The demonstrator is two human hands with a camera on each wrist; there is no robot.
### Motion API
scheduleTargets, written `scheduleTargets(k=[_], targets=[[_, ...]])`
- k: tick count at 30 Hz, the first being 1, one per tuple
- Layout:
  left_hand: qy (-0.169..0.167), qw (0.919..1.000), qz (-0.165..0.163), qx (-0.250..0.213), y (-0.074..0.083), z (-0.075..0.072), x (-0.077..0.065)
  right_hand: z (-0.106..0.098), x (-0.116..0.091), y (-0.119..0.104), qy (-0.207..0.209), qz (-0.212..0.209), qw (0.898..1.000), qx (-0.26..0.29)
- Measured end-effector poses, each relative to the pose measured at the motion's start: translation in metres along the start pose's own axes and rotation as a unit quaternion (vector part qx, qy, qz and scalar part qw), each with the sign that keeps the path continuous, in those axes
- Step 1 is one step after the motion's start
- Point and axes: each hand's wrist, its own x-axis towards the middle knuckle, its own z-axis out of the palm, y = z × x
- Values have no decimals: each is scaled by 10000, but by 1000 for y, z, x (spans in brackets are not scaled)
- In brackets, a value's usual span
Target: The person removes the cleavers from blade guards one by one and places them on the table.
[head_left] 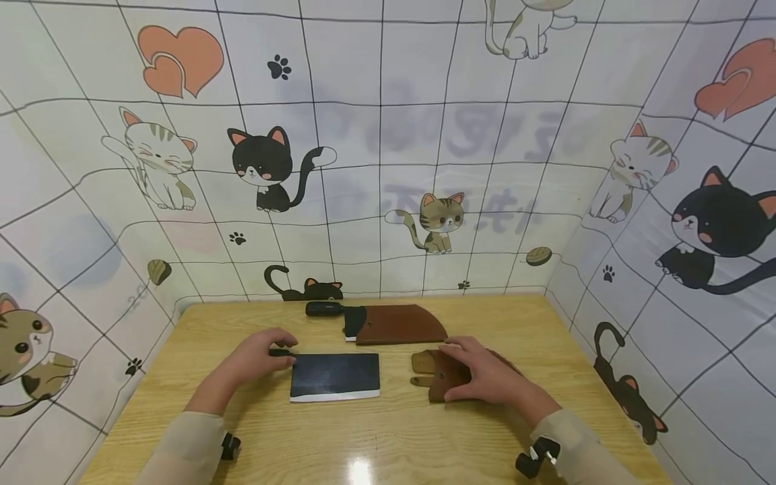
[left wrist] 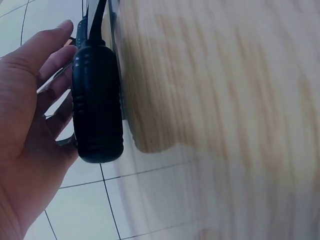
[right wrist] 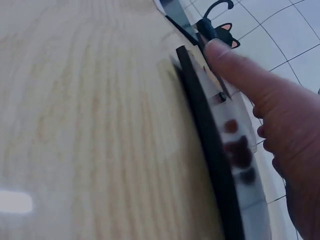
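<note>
A cleaver [head_left: 335, 374] with a dark blade and a pale lower edge lies flat on the table. My left hand [head_left: 254, 357] is around its black handle [left wrist: 97, 105], fingers loosely bent and spread behind it, palm apart from it in the left wrist view. To the right is a brown leather sheath [head_left: 442, 377] with tan straps [head_left: 423, 362] at its left end. Over this sheath spreads my right hand [head_left: 485, 374], fingers by the far edge and thumb [right wrist: 225, 57] by the near one. The hand hides the sheath's middle.
Behind them lies a second cleaver in a brown sheath [head_left: 400, 323], its black handle [head_left: 324, 309] pointing left. The wooden table [head_left: 376, 438] is enclosed by cat-printed cloth walls [head_left: 358, 148] at the back and sides.
</note>
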Motion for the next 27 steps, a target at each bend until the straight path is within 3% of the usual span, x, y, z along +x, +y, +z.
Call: scheduleTargets(k=[8, 19, 27], targets=[[48, 9999, 85, -23, 6, 3, 15, -10, 22, -10, 219, -232, 9994, -137], [60, 9998, 209, 40, 23, 5, 58, -15, 72, -18, 157, -479, 9976, -466], [219, 9985, 496, 23, 22, 10, 83, -13, 107, -25, -14, -412, 9974, -596]])
